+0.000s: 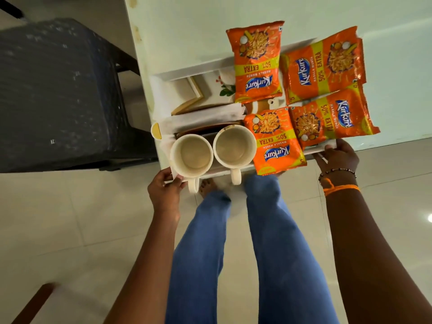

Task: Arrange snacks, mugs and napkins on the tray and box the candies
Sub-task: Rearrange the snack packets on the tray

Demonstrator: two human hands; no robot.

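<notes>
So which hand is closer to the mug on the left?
The left hand. It grips the tray edge right beside the left mug. The right hand holds the tray's far corner, past the other mug and the snack packets.

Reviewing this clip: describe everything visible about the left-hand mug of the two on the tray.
The left mug is cream-white, ceramic by its look, upright and empty, with faint brownish staining inside. Its handle points toward the person, past the near edge of the white tray. Its rim touches, or nearly touches, the second mug on its right. It stands at the tray's near left corner, just in front of folded white napkins. The left hand grips the tray edge right beside it; whether the fingers touch the mug is unclear.
</notes>
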